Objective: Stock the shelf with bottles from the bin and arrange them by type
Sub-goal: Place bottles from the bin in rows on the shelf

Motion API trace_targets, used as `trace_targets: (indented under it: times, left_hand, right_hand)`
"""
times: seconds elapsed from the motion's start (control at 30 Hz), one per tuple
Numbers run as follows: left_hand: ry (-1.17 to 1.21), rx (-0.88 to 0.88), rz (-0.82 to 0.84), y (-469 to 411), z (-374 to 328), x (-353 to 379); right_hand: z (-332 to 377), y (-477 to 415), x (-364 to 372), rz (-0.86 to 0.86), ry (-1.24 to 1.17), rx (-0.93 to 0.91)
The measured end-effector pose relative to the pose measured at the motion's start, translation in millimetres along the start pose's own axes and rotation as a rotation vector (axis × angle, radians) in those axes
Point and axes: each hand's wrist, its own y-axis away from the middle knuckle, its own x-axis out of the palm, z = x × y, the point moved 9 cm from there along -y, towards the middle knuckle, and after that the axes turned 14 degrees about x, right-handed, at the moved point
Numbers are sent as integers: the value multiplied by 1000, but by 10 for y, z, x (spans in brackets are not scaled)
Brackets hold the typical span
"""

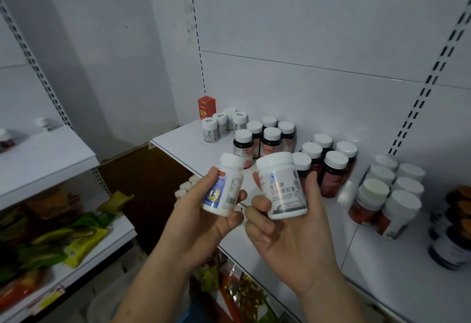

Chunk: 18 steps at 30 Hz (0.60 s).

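My left hand (201, 223) grips a slim white bottle with a blue label (225, 187), tilted a little to the right. My right hand (288, 231) holds a wider white bottle with grey print (283, 187), upright. Both hang above the front edge of the white shelf (178, 144). On the shelf stand groups by type: small white bottles (221, 125) at the back left, dark bottles with white caps (265, 139), more dark bottles (331, 164) behind my right hand, and red-labelled white-capped bottles (387, 195) to the right.
An orange box (207, 107) stands in the shelf's back corner. Dark jars (456, 225) sit at the far right edge. A second shelf unit (46, 154) on the left holds green and yellow packets (63, 236). White caps (187, 186) show on the level below.
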Motion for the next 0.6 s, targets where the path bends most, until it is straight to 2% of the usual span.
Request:
trace_targets:
  times: [0.1, 0.23, 0.4, 0.6]
  left_hand:
    - [-143, 36, -43, -107, -136, -143]
    - [-202, 46, -31, -362, -282, -324]
    - [-155, 20, 54, -714, -439, -414]
    - [-143, -1, 145, -1034, -559, -497]
  right_hand:
    - [-32, -162, 13, 9, -39, -7]
    - [-31, -446, 50, -44, -38, -21]
    - [35, -838, 81, -92, 19, -62]
    - [182, -1117, 79, -273, 160, -217]
